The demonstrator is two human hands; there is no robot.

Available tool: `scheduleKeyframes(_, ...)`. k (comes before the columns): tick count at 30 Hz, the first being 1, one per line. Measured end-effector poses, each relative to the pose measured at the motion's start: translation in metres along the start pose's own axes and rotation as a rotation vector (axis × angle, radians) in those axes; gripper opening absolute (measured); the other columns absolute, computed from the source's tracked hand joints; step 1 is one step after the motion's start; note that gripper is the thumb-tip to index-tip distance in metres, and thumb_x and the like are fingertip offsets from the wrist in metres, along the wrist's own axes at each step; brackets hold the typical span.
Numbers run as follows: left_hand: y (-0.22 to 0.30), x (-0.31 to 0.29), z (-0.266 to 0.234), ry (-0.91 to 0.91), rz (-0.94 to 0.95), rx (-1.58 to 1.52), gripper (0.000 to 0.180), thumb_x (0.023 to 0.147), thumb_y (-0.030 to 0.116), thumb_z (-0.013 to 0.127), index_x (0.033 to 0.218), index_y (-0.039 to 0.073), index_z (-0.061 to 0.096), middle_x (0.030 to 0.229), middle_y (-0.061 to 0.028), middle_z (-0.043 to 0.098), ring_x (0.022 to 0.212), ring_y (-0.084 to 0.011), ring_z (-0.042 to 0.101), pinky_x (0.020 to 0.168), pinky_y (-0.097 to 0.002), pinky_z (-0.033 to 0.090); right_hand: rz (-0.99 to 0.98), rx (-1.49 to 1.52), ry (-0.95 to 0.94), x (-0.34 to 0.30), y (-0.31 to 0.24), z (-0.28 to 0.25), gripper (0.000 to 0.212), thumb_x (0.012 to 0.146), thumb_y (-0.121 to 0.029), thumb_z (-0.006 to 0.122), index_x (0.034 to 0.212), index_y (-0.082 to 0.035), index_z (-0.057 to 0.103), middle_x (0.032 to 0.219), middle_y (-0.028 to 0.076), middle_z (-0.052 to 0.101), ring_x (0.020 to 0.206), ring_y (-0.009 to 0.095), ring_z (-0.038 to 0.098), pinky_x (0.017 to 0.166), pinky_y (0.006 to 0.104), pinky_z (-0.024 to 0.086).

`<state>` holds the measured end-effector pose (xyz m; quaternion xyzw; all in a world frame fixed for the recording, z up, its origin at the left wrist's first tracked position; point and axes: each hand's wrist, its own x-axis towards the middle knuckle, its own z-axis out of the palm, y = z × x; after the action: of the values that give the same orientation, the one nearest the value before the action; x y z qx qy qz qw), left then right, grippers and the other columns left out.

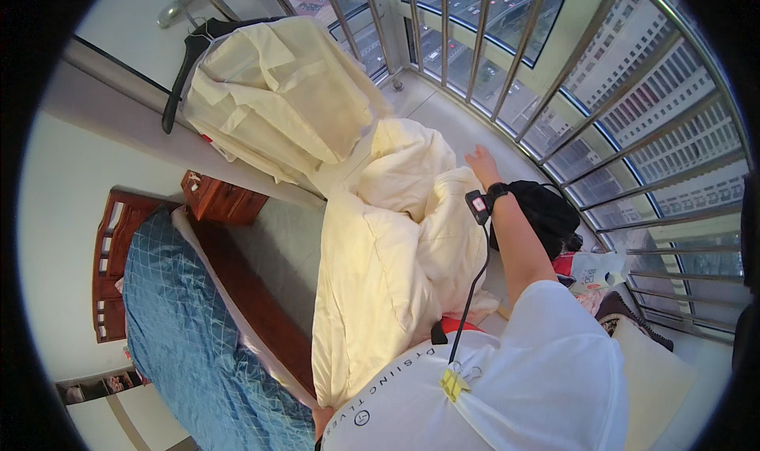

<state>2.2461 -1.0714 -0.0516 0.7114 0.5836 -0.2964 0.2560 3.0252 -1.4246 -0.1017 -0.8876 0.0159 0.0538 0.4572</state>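
Note:
A thick cream quilt (372,269) lies bunched up in front of me, reaching from the window ledge down to my body. Beyond its right edge, my right hand (483,166) is stretched over the pale ledge, its fingers apart and nothing seen in them. A small black camera device (478,205) is strapped to that wrist, with a cable running down from it. At the quilt's lower left corner only a small part of my left hand (321,419) shows; my shirt hides most of it, and its fingers cannot be made out.
A cream shirt (285,95) hangs on a black hanger (194,59) at the far left. Metal railings (526,35) line the windows. On the right sit a black bag (534,217) and a plastic package (594,269). A bed with a blue cover (182,293) and a wooden nightstand (222,200) are leftward.

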Motion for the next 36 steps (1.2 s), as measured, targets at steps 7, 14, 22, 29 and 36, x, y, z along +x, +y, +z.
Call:
scheduleKeyframes(7, 0.000, -0.060, 0.017, 0.071, -0.003, -0.281, 0.038, 0.069, 0.011, 0.048, 0.102, 0.000, 0.061, 0.094, -0.0242, 0.065, 0.091, -0.0369, 0.062, 0.073, -0.0417, 0.048, 0.233, 0.135, -0.065, 0.021, -0.016, 0.082, 0.100, 0.069, -0.042, 0.075, 0.138, 0.010, 0.024, 0.130, 0.031, 0.046, 0.123, 0.038, 0.046, 0.101, 0.0385, 0.039)
scheduleKeyframes(14, 0.059, -0.101, 0.019, -0.011, -0.176, -0.352, 0.043, 0.071, 0.013, 0.049, 0.111, -0.001, 0.058, 0.101, -0.0231, 0.065, 0.096, -0.0343, 0.062, 0.078, -0.0402, 0.047, 0.324, -0.418, -0.307, -0.007, 0.050, 0.168, 0.115, 0.068, -0.063, 0.066, 0.140, 0.011, 0.015, 0.145, 0.029, 0.024, 0.133, 0.039, 0.030, 0.109, 0.0413, 0.028)
scheduleKeyframes(22, 0.087, -0.119, 0.022, -0.135, -0.340, -0.422, 0.049, 0.074, 0.012, 0.050, 0.122, 0.002, 0.055, 0.107, -0.0204, 0.064, 0.102, -0.0299, 0.061, 0.084, -0.0372, 0.046, 0.402, 0.361, -0.302, -0.025, 0.110, 0.231, 0.095, 0.069, -0.026, 0.076, 0.136, 0.011, 0.020, 0.123, 0.022, 0.052, 0.114, 0.031, 0.050, 0.098, 0.0356, 0.039)
scheduleKeyframes(29, 0.052, -0.114, 0.068, -0.057, -0.209, -0.448, 0.042, 0.071, 0.011, 0.053, 0.111, 0.000, 0.061, 0.094, -0.0212, 0.067, 0.095, -0.0336, 0.064, 0.081, -0.0399, 0.047, -0.150, -0.165, -0.790, -0.074, 0.084, 0.223, 0.054, 0.086, -0.031, 0.057, 0.127, 0.002, 0.048, 0.130, 0.024, 0.048, 0.120, 0.037, 0.046, 0.099, 0.0389, 0.038)
scheduleKeyframes(36, 0.063, -0.113, 0.094, -0.015, -0.057, -0.915, 0.038, 0.076, 0.010, 0.054, 0.111, -0.002, 0.061, 0.099, -0.0200, 0.067, 0.098, -0.0278, 0.064, 0.084, -0.0349, 0.047, -0.074, 0.206, -1.196, -0.193, -0.055, 0.143, 0.066, 0.084, -0.028, 0.062, 0.138, 0.003, 0.036, 0.140, 0.015, 0.042, 0.127, 0.026, 0.041, 0.106, 0.0338, 0.031)
